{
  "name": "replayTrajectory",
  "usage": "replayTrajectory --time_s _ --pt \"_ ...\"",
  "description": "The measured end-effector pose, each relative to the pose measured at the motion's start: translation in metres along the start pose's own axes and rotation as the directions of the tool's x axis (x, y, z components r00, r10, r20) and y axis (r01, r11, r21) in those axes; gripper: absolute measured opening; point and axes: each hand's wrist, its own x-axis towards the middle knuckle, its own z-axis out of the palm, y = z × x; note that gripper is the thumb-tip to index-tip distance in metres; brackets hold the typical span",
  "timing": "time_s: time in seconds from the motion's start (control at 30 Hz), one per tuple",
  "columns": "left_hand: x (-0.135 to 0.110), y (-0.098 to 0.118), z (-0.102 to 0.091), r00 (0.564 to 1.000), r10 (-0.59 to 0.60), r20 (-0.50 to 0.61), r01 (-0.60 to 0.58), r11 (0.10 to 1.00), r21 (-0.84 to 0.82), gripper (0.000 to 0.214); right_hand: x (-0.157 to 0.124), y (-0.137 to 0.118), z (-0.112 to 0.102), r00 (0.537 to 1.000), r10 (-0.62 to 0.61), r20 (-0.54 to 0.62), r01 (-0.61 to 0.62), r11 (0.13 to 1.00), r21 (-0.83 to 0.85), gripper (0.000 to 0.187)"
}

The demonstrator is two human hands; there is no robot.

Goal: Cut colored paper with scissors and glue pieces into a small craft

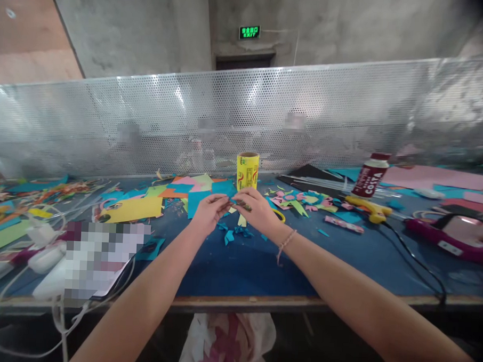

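Note:
My left hand [211, 213] and my right hand [257, 212] meet above the middle of the blue table, with thumbs and fingers pinched close together. At their fingertips is a small piece of blue paper [232, 201], mostly covered by the fingers. Just behind them stands a yellow cardboard tube [248, 169], upright and open at the top. Several small blue paper cutouts [228, 237] lie on the table below the hands. A yellow ring-shaped handle [280, 215] shows partly behind my right hand.
At left lie a yellow sheet [132, 210], coloured paper, white cables and a phone-like device [119, 274]. Paper scraps [300, 198], a yellow glue gun [369, 209] with a black cord, a COSTA bottle [372, 176] and a purple case [451, 235] are at right. A perforated metal panel [228, 116] runs behind.

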Motion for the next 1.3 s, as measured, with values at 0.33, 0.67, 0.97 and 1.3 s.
replayTrajectory --time_s 0.33,0.67,0.97,1.3 --pt "-0.005 0.003 0.004 0.996 -0.092 0.020 0.091 0.995 0.047 0.016 0.002 -0.001 -0.001 0.983 0.180 -0.044 -0.176 0.981 0.086 0.011" --pt "-0.006 0.000 0.004 0.997 -0.003 0.077 -0.007 0.990 0.139 0.023 0.000 -0.002 0.004 0.882 0.472 0.004 -0.460 0.856 0.237 0.013" --pt "-0.007 -0.003 0.007 0.987 0.147 0.072 -0.160 0.953 0.257 0.023 -0.001 0.000 0.007 0.849 0.529 -0.017 -0.491 0.799 0.346 0.015" --pt "-0.008 -0.002 0.009 0.988 0.153 0.038 -0.157 0.959 0.237 0.022 -0.002 0.002 0.011 0.817 0.577 0.004 -0.512 0.722 0.465 0.017"
